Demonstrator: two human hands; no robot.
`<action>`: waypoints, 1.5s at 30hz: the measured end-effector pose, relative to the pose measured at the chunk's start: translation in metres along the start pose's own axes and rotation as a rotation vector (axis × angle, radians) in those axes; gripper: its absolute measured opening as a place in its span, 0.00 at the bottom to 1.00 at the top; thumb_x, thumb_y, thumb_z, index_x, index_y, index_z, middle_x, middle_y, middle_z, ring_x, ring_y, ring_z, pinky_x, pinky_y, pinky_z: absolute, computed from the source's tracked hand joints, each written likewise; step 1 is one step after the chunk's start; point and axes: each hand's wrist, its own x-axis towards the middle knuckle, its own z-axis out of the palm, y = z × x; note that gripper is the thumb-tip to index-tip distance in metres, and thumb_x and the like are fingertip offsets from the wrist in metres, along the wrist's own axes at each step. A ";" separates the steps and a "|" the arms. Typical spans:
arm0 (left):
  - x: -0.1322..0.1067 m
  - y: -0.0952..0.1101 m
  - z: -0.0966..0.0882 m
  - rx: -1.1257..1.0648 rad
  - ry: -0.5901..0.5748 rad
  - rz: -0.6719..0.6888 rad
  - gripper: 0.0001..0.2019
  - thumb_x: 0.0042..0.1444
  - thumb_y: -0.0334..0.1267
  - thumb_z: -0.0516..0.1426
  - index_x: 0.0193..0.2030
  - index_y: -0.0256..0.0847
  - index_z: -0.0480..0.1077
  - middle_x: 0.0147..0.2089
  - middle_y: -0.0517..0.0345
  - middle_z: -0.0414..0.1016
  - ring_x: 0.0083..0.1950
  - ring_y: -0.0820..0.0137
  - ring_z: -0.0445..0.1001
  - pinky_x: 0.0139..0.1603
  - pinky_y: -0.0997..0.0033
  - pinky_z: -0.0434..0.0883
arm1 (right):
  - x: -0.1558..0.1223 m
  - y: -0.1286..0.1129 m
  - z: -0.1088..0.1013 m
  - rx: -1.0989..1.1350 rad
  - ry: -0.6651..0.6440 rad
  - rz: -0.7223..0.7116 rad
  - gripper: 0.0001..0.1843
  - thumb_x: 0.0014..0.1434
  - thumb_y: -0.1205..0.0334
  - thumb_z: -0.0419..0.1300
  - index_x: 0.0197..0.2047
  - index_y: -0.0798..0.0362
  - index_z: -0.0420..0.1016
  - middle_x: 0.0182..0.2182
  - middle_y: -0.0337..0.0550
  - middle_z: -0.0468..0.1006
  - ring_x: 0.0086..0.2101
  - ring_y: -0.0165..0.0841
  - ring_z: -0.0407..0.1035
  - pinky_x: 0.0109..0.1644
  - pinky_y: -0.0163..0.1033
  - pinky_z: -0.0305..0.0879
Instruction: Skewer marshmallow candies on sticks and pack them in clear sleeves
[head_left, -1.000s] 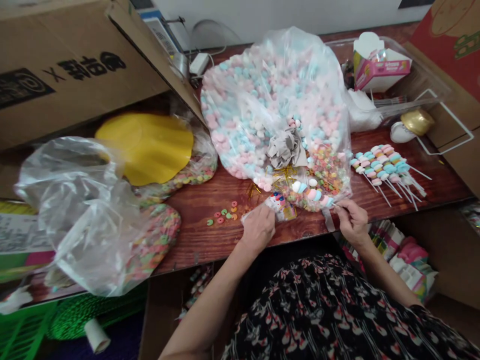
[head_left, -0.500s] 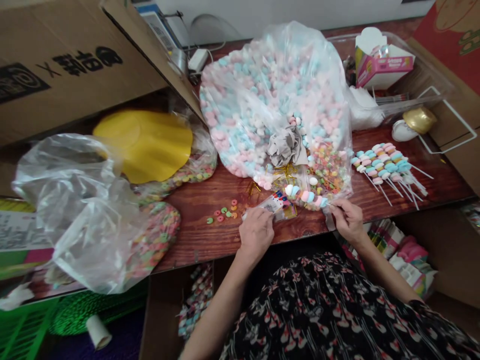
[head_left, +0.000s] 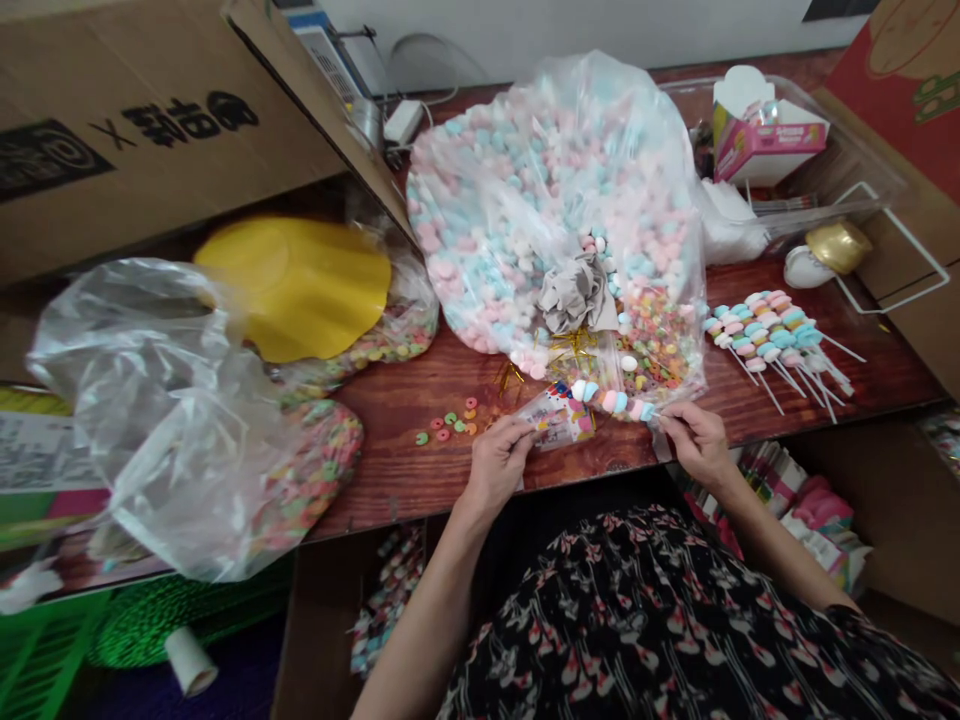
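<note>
My right hand [head_left: 696,440] pinches the stick end of a candy skewer [head_left: 616,402] strung with white, blue and pink marshmallows and darker pieces between them. My left hand [head_left: 501,458] is closed on the edge of a small printed clear plastic bag [head_left: 556,420], which lies partly beneath the skewer. Gold twist ties [head_left: 571,348] lie just beyond the bag. Several loose ring candies [head_left: 451,419] are scattered left of my left hand. Finished-looking marshmallow skewers [head_left: 772,330] form a pile to the right, their sticks toward the front edge.
A large clear sack of marshmallows [head_left: 495,200] fills the table's middle, a crumpled grey paper [head_left: 576,292] on it. On the left are a yellow sheet [head_left: 292,285] and a bag of ring candies [head_left: 315,470]. A clear bin [head_left: 862,180] stands at the back right.
My left hand has shifted slightly left and turned, showing more of the printed bag as it spreads flatter. My right hand and the skewer stay nearly in place.
</note>
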 end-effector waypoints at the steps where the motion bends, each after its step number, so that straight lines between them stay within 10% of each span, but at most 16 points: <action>1: 0.000 0.000 0.000 0.002 0.012 -0.012 0.07 0.58 0.37 0.59 0.32 0.40 0.78 0.30 0.58 0.75 0.32 0.73 0.73 0.34 0.75 0.69 | 0.000 -0.002 0.000 0.011 -0.031 -0.008 0.07 0.62 0.65 0.55 0.31 0.53 0.71 0.23 0.35 0.70 0.23 0.26 0.63 0.29 0.31 0.59; 19: 0.001 0.001 0.007 0.113 0.007 0.168 0.05 0.57 0.37 0.61 0.33 0.41 0.79 0.31 0.57 0.76 0.32 0.72 0.74 0.35 0.72 0.71 | 0.052 -0.036 -0.029 -0.552 -0.400 -0.656 0.12 0.60 0.73 0.48 0.36 0.57 0.73 0.30 0.45 0.74 0.31 0.32 0.64 0.34 0.36 0.57; 33: 0.016 -0.005 0.007 0.353 -0.142 0.524 0.19 0.58 0.36 0.59 0.56 0.39 0.68 0.53 0.45 0.73 0.55 0.57 0.67 0.54 0.52 0.67 | 0.067 -0.031 0.002 -0.443 -0.420 -0.668 0.09 0.61 0.71 0.50 0.32 0.55 0.69 0.28 0.43 0.72 0.30 0.31 0.63 0.36 0.37 0.55; 45: 0.048 -0.005 -0.003 0.292 -0.313 0.378 0.14 0.59 0.38 0.56 0.51 0.47 0.69 0.44 0.53 0.78 0.44 0.61 0.77 0.45 0.64 0.74 | 0.087 -0.023 0.005 -0.465 -0.327 -0.749 0.04 0.58 0.65 0.52 0.36 0.53 0.67 0.29 0.40 0.72 0.29 0.31 0.65 0.33 0.37 0.54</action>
